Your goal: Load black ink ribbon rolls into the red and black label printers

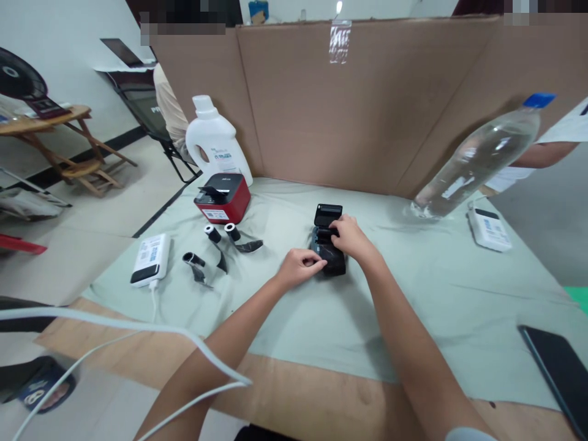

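Observation:
A small black printer (334, 263) lies on the cloth with its lid (327, 214) flipped up at the far end. A dark roll (325, 235) shows inside its opening. My right hand (353, 237) reaches over the right side, fingers curled down onto the opening's edge beside the roll. Thumb and forefinger of my left hand (301, 268) come together at the printer's near left side, touching it. To the left, three small rolls with loose black film, a left roll (195, 260), a middle roll (212, 234) and a right roll (233, 232), rest on the cloth.
A red and black box-shaped device (225, 199) and a white jug (215, 141) stand back left. White power banks lie left (150, 260) and right (489, 228). A water bottle (480, 162) leans on the cardboard wall (358, 110). A phone (558, 373) lies front right; a white cable (184, 334) crosses front left.

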A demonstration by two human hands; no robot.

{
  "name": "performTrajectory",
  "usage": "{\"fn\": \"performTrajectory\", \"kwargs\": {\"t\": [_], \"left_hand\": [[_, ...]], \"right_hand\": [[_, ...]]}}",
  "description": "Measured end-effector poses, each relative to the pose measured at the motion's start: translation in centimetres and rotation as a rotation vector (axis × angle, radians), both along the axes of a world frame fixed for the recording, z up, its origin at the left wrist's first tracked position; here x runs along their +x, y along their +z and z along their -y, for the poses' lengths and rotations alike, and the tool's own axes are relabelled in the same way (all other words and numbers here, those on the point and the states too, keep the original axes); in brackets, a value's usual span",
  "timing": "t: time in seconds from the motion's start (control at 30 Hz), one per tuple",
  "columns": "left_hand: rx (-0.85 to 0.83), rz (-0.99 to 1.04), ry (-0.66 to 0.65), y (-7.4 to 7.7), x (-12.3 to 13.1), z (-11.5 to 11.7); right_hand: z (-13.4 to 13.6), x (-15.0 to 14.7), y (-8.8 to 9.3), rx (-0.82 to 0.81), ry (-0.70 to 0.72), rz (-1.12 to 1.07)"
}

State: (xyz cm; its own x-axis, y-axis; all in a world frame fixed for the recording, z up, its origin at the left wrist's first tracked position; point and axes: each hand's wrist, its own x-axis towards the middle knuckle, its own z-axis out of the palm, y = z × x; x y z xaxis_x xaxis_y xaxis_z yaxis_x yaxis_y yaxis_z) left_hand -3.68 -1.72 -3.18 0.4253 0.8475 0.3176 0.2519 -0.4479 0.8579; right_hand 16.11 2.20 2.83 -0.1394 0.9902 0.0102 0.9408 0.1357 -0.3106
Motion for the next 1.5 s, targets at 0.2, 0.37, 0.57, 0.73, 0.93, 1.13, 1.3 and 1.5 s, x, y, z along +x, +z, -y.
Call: {"fn": "performTrajectory", "kwargs": {"t": [0.2, 0.37, 0.57, 0.73, 0.93, 1.13, 1.3, 1.5], "left_hand": [[-0.121, 0.052, 0.003, -0.3, 0.1, -0.3], [-0.155, 0.063, -0.012, -0.4, 0.1, -0.4], [-0.246, 0.07, -0.072, 0.1, -0.4, -0.3], [-0.352, 0.133, -0.024, 0.7, -0.4, 0.0], [-0.467, 0.28, 0.033, 0.9, -0.1, 0.8], [-0.489, 0.292, 0.029, 0.6, -0.2, 0.8], [-0.49, 0.299, 0.002, 0.3, -0.2, 0.7], [-0.477, 0.287, -0.002, 0.3, -0.3, 0.7]], "right_hand": [[0.7, -1.0, 0.1, -0.004, -0.072, 0.016], [0.5, -1.1, -0.2, 0.091, -0.129, -0.033], [-1.4, -0.7, 0.0, 0.399, -0.14, -0.225], [-1.6, 0.2, 1.2, 0.227, -0.008, -0.289], [0.7, 0.6, 3.1, -0.128, 0.18, -0.172], [0.4, -0.6, 1.9, -0.133, -0.062, -0.213], [0.1, -0.5, 0.5, -0.279, -0.16, -0.279], [0.9, -1.1, 1.6, -0.307, -0.192, -0.247]]}}
